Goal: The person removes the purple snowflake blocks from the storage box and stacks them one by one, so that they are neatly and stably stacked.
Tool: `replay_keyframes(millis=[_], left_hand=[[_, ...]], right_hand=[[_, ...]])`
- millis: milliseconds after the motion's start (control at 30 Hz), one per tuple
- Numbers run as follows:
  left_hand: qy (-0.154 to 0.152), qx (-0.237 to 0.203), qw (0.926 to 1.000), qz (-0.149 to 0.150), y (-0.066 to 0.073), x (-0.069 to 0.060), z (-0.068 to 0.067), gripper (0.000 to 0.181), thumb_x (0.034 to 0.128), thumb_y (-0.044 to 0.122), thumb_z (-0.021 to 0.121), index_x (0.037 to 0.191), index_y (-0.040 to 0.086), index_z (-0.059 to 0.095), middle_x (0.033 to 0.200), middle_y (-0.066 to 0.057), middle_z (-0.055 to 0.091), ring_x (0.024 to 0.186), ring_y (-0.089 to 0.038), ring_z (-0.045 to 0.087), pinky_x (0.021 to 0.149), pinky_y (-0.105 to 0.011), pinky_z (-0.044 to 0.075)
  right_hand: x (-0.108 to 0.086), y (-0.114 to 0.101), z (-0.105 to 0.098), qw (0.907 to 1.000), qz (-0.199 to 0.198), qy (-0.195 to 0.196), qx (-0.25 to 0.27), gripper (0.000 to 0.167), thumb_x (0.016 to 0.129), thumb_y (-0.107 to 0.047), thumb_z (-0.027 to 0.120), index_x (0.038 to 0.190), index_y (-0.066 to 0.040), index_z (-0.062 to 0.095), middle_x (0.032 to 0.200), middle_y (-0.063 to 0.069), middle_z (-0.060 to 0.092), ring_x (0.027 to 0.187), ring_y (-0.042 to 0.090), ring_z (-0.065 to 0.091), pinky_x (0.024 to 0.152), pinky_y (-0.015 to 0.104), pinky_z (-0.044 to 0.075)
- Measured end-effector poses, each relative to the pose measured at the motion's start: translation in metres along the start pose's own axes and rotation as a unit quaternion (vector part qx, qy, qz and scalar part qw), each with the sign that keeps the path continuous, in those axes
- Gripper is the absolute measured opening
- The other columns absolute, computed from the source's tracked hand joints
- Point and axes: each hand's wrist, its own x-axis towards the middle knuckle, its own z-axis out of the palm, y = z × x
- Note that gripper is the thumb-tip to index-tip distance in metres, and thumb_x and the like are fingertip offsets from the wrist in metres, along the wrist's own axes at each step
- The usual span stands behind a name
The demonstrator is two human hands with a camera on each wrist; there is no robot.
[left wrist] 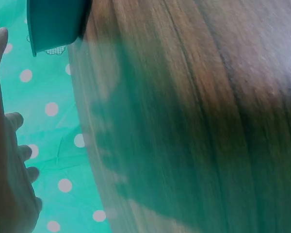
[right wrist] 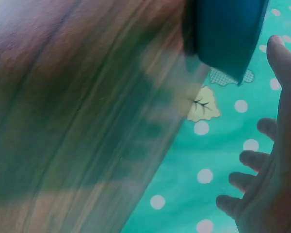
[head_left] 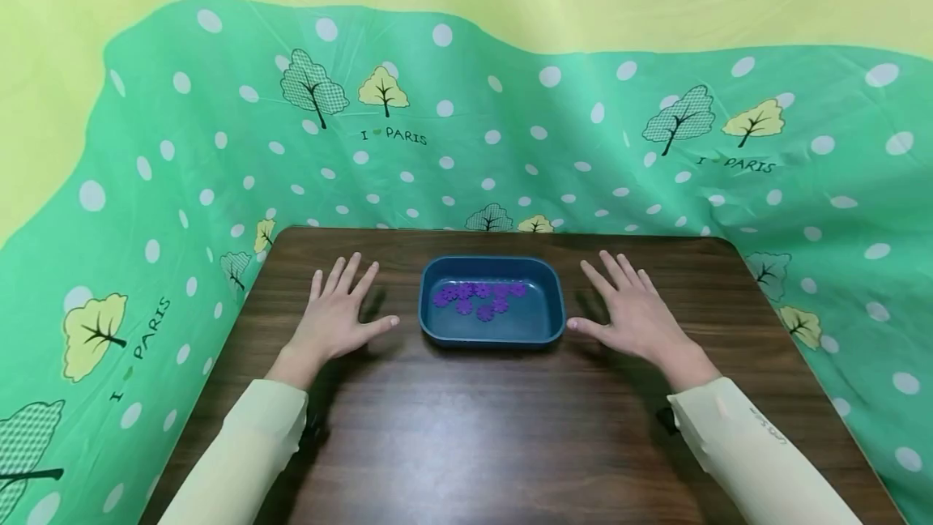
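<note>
A dark blue rectangular tray (head_left: 492,342) stands on the table, holding several small purple flower-shaped pieces (head_left: 464,306) mostly toward its left and middle. To its left my left hand (head_left: 338,318) is spread with fingers straight, palm down and holding nothing. My right hand (head_left: 636,316) is spread the same way on the other side, its thumb tip very close to the tray's right wall; whether they touch I cannot tell. Both wrist views show the tray's outer wall (left wrist: 56,24) beyond the thumb, and the pieces are hidden there.
The dark wooden table (head_left: 481,428) has its far edge just behind the tray. A green and yellow cloth (head_left: 466,128) with white dots and printed trees hangs behind and along both sides.
</note>
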Motion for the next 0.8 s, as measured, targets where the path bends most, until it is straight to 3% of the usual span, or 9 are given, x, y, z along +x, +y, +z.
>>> replay_keyframes(millis=[200,467,633,800], left_hand=[[-0.001,-0.037,0.9993,-0.007,0.007,0.003,-0.002,0.102,0.0853,0.086,0.050,0.164,0.024,0.027,0.168,-0.015,0.024,0.154,-0.040,0.024,0.124,-0.068,0.016],[-0.008,-0.100,0.9950,0.002,0.012,0.009,0.002,0.091,0.0924,0.079,0.048,0.164,0.026,0.027,0.167,-0.012,0.029,0.150,-0.040,0.032,0.120,-0.067,0.029],[-0.011,-0.179,0.9837,0.007,0.017,0.011,0.006,0.083,0.0953,0.073,0.051,0.163,0.033,0.025,0.168,-0.008,0.027,0.150,-0.040,0.034,0.115,-0.068,0.036],[-0.004,-0.245,0.9694,-0.002,0.023,0.014,0.012,0.078,0.0972,0.068,0.053,0.162,0.032,0.029,0.167,-0.008,0.029,0.150,-0.036,0.035,0.117,-0.067,0.035]], right_hand=[[0.006,-0.011,-0.005,0.9992,-0.032,0.009,0.024,0.103,0.084,-0.079,0.063,0.161,-0.018,0.035,0.167,0.020,0.026,0.154,0.044,0.021,0.123,0.065,0.025],[0.015,-0.027,-0.010,0.9976,-0.034,-0.003,0.060,0.095,0.086,-0.070,0.069,0.161,-0.022,0.035,0.165,0.013,0.032,0.146,0.040,0.038,0.109,0.066,0.045],[0.022,-0.036,-0.011,0.9958,-0.045,-0.006,0.079,0.090,0.087,-0.063,0.073,0.159,-0.022,0.039,0.161,0.010,0.039,0.141,0.037,0.046,0.104,0.063,0.050],[0.029,-0.044,-0.009,0.9931,-0.054,-0.002,0.104,0.081,0.088,-0.056,0.076,0.155,-0.021,0.046,0.154,0.006,0.046,0.132,0.031,0.055,0.103,0.058,0.053]])
